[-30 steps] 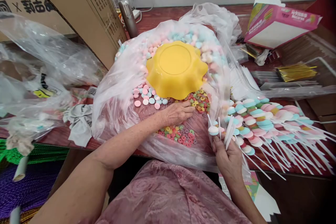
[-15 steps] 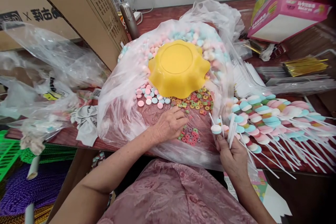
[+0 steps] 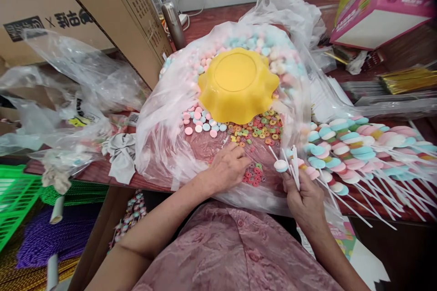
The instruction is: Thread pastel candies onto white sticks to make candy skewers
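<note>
My left hand (image 3: 229, 167) rests palm down on clear plastic sheeting, its fingers curled at a small pile of coloured ring candies (image 3: 253, 174). My right hand (image 3: 305, 196) grips a bunch of white sticks (image 3: 292, 166), one carrying a round pastel candy disc (image 3: 281, 165). An upturned yellow wavy-edged bowl (image 3: 238, 84) sits on a big clear bag of pastel candies (image 3: 239, 45). Loose pink and blue discs (image 3: 200, 122) and more ring candies (image 3: 261, 129) lie just below the bowl.
Finished candy skewers (image 3: 362, 150) fan out on the right of the table. A pink box (image 3: 382, 9) and gold twist ties (image 3: 406, 79) lie at far right. Cardboard boxes (image 3: 85, 13) and crumpled plastic bags (image 3: 68, 91) crowd the left; a green crate (image 3: 13, 200) sits lower left.
My left hand has drawn back from the ring candies under the bowl toward the nearer small pile. My right hand keeps its hold on the sticks.
</note>
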A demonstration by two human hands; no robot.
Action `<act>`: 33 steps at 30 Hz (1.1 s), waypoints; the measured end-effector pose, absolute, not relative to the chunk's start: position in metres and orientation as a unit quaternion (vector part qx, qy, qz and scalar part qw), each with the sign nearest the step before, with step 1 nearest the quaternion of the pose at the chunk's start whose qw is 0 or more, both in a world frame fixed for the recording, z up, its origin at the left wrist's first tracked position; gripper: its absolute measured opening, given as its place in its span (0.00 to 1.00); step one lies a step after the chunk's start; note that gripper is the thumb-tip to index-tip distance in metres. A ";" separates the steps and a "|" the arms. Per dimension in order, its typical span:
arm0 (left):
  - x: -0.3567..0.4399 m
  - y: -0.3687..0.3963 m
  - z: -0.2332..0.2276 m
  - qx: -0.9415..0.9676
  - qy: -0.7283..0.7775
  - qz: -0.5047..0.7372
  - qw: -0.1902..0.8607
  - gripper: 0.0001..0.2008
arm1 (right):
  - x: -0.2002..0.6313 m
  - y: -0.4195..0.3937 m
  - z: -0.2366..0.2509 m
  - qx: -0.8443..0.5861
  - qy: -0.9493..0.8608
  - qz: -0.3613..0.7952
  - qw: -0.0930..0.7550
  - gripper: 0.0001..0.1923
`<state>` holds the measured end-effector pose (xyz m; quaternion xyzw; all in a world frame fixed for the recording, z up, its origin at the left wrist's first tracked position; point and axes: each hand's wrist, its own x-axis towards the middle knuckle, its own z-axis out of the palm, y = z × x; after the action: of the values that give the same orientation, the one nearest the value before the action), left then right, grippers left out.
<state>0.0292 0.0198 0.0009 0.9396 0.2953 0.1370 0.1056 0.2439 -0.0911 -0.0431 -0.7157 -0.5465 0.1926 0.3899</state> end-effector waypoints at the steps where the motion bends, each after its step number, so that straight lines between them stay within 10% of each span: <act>1: 0.038 0.022 0.000 0.944 0.288 0.121 0.107 0.08 | 0.243 -0.091 -0.043 -0.715 -0.549 0.190 0.389 0.10; 7: 0.051 0.022 -0.007 0.937 0.280 0.130 0.164 0.08 | 0.240 -0.091 -0.040 -0.697 -0.564 0.190 0.399 0.10; 17: 0.029 0.008 0.003 0.608 0.428 0.338 0.577 0.06 | 0.244 -0.092 -0.041 -0.686 -0.544 0.228 0.425 0.11; 33: 0.089 0.031 0.002 0.913 0.302 0.057 0.268 0.11 | 0.247 -0.089 -0.039 -0.656 -0.507 0.294 0.475 0.14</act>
<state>0.0889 0.0315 0.0021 0.9131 0.3024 0.0570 0.2676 0.2470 -0.0891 -0.0389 -0.6564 -0.5071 0.2939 0.4749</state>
